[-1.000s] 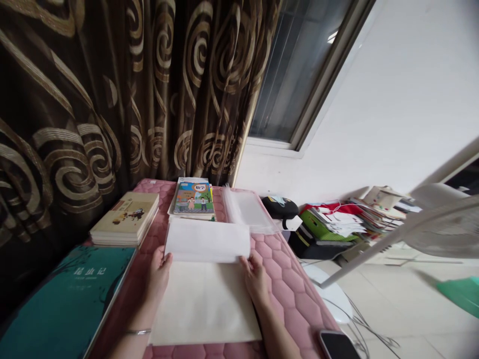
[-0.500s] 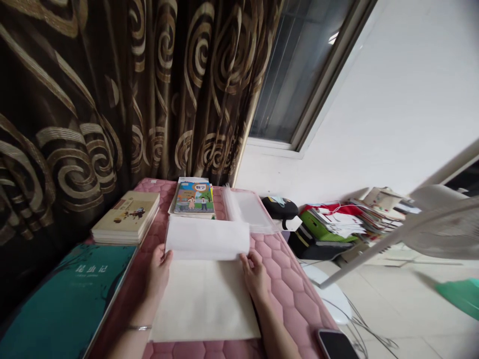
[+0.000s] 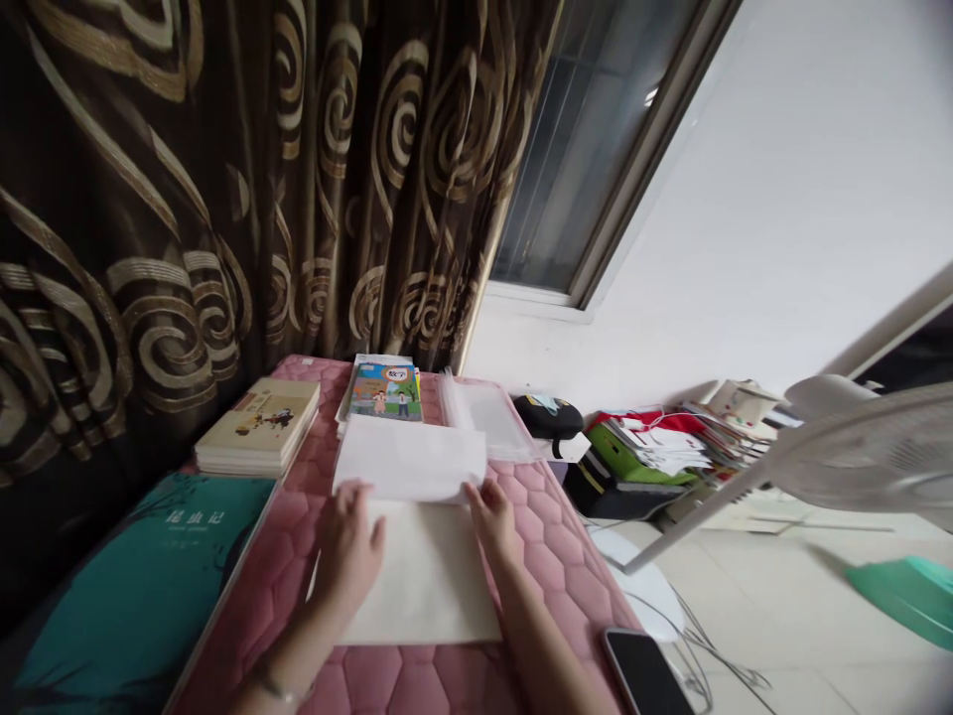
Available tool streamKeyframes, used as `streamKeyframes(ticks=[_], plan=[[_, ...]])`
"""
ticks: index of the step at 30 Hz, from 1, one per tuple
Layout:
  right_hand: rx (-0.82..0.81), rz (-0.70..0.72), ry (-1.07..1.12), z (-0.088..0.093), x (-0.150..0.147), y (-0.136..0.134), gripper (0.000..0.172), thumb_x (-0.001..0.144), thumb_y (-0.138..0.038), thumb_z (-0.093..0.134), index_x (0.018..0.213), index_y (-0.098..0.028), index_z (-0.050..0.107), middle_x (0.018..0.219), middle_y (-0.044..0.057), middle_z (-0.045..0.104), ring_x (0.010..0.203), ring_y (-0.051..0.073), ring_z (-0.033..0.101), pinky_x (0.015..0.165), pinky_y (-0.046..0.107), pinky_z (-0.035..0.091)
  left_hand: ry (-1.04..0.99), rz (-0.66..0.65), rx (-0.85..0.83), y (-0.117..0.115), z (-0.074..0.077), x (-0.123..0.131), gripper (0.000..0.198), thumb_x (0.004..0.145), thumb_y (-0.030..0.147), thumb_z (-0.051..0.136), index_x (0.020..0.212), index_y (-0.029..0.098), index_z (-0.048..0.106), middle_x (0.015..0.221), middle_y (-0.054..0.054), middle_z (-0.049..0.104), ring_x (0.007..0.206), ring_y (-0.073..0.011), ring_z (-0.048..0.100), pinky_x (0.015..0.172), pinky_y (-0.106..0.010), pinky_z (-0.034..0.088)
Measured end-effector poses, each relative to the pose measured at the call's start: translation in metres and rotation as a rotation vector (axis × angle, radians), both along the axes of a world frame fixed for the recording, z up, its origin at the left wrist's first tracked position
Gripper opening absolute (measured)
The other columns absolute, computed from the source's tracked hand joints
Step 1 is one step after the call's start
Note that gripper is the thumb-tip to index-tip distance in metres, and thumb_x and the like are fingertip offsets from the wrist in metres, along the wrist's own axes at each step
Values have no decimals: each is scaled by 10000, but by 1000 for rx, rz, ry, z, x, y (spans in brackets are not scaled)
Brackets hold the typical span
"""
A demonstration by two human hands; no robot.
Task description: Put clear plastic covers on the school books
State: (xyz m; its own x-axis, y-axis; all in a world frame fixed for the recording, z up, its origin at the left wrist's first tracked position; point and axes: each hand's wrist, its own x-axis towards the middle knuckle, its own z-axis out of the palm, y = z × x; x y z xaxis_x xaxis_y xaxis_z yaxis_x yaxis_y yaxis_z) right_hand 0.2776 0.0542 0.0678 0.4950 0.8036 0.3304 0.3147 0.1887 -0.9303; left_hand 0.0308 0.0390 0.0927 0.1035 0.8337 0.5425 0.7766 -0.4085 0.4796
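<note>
A white sheet point(image 3: 409, 459), possibly paper or film, lies bowed across the far part of a larger flat cream sheet or cover point(image 3: 428, 586). Whether the two are joined, I cannot tell. My right hand point(image 3: 492, 521) pinches the near right corner of the white sheet between thumb and fingers. My left hand point(image 3: 349, 546) is over the left edge of the cream piece, its fingertips at the white sheet's near left corner. Its thumb stands apart from the fingers, and the hand looks slightly blurred.
A pink quilted surface point(image 3: 421, 680) carries everything. On the left are a teal book point(image 3: 149, 586) and a stack of beige books point(image 3: 260, 422). Textbooks point(image 3: 385, 390) and clear plastic covers point(image 3: 495, 422) lie beyond. A phone point(image 3: 646, 670) is near right; a fan point(image 3: 871, 447) stands beside.
My left hand has moved right and inward, and its thumb has come away from the corner. My right hand keeps its pinch. The view has shifted slightly.
</note>
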Motion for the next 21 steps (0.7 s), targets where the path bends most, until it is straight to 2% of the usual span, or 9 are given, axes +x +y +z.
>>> streamKeyframes(ticks=[2, 4, 6, 9, 12, 15, 18, 21], plan=[[5, 15, 2, 3, 2, 4, 497, 729, -660, 611, 816, -172, 640, 701, 20, 619, 702, 185, 540, 629, 280, 440, 214, -308, -14, -34, -10, 7, 329, 815, 178, 601, 1139, 232, 603, 1261, -144, 626, 1144, -297, 606, 931, -463, 505], [1, 30, 6, 5, 4, 8, 491, 721, -659, 615, 811, -177, 637, 704, 15, 620, 705, 182, 542, 632, 277, 436, 389, -476, -44, -60, -26, 8, 434, 775, 237, 694, 1196, 256, 591, 1383, -131, 570, 1227, -328, 566, 971, -494, 491], [-13, 47, 13, 7, 7, 11, 497, 701, -667, 628, 786, -177, 624, 690, 5, 609, 692, 174, 536, 630, 269, 428, 526, -490, -69, -71, -40, 4, 534, 742, 272, 754, 1245, 250, 576, 1429, -136, 541, 1281, -347, 531, 1011, -505, 471], [-31, 65, 21, 9, 10, 15, 518, 665, -690, 648, 729, -179, 586, 640, -16, 565, 662, 158, 509, 618, 256, 411, 694, -448, -33, -66, -52, -2, 538, 758, 304, 764, 1252, 187, 588, 1373, -175, 587, 1258, -348, 558, 995, -484, 486], [-46, 62, 23, 12, 11, 20, 515, 643, -689, 667, 681, -193, 534, 614, -31, 524, 643, 144, 472, 601, 247, 391, 820, -498, 141, -54, -53, -2, 410, 864, 300, 637, 1227, 112, 619, 1294, -235, 627, 1202, -366, 599, 931, -496, 508], [-78, 54, 25, 16, 11, 23, 488, 644, -660, 671, 658, -206, 495, 606, -39, 496, 621, 132, 440, 576, 242, 368, 879, -564, 263, -53, -47, 0, 362, 903, 192, 496, 1211, 63, 636, 1212, -271, 660, 1122, -363, 644, 860, -495, 519], [-141, 57, 31, 17, 10, 20, 447, 646, -621, 664, 627, -212, 483, 578, -40, 478, 581, 125, 423, 530, 240, 334, 803, -593, 160, -67, -44, -3, 401, 858, 129, 468, 1218, 68, 635, 1159, -279, 680, 1041, -338, 679, 765, -466, 537], [-234, 93, 43, 10, 7, 7, 396, 618, -557, 684, 573, -212, 495, 522, -34, 467, 520, 124, 414, 473, 246, 294, 555, -576, -11, -84, -49, -14, 369, 810, 247, 547, 1132, 135, 690, 1104, -253, 709, 1024, -336, 684, 779, -486, 543]])
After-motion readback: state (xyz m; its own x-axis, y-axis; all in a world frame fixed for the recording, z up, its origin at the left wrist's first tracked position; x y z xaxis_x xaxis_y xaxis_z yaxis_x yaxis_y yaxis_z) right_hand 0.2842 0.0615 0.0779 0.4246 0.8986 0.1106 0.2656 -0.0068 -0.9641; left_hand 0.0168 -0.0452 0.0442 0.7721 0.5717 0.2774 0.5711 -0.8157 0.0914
